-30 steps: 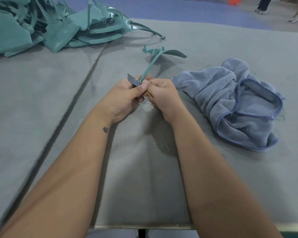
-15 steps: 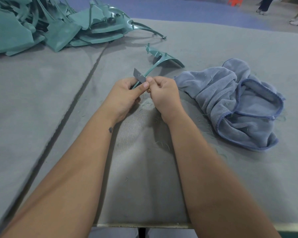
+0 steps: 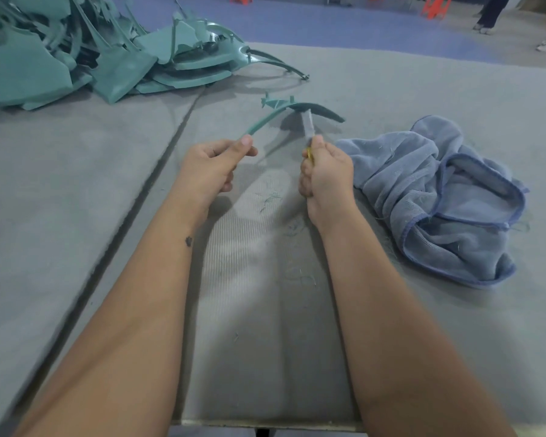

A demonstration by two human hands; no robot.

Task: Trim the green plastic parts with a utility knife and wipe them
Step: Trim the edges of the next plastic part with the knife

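Note:
My left hand (image 3: 213, 165) pinches the near end of a thin curved green plastic part (image 3: 273, 115) between thumb and forefinger, holding it up over the table. The part arcs away to the right and ends in a wider flat piece. My right hand (image 3: 327, 171) grips a utility knife (image 3: 308, 127) with a yellow handle. Its grey blade points up and away, its tip at the far, wide section of the part. A crumpled blue cloth (image 3: 445, 197) lies just right of my right hand.
A large heap of green plastic parts (image 3: 85, 55) fills the far left of the grey felt-covered table (image 3: 76, 200). Thin green shavings (image 3: 292, 234) lie between my forearms. Beyond the table's far edge are a blue floor, orange stools and people's legs.
My hands, close together before, have drawn apart. The knife has run from near my left thumb along the part to its far, wide end. The part now arcs more to the right.

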